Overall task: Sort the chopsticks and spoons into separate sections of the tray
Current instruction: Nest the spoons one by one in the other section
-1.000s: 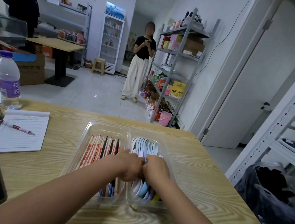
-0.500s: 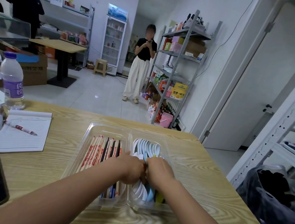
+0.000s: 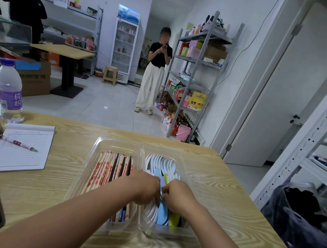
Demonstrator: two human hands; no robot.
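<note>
The spoons [image 3: 162, 185] are gripped by both the left hand [image 3: 145, 187] and right hand [image 3: 178, 194] in the tray's [image 3: 117, 145] right section; since a second ago they are barely shifted, the chopsticks [image 3: 107, 168] already sorted left.

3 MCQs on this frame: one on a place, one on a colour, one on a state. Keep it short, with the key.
1. Where do the chopsticks lie in the tray?
A. left section
B. right section
C. on the notepad

2. What colour are most of the spoons at the far end of their section?
A. black
B. white
C. red

3. What are the left hand and right hand doing?
A. both resting flat on the table
B. one lifting the bottle
C. both together over the spoons, fingers curled

Key: 1 A, they fill the left section. 2 B, white bowls are stacked there. 3 C, both meet over the spoon section.
</note>
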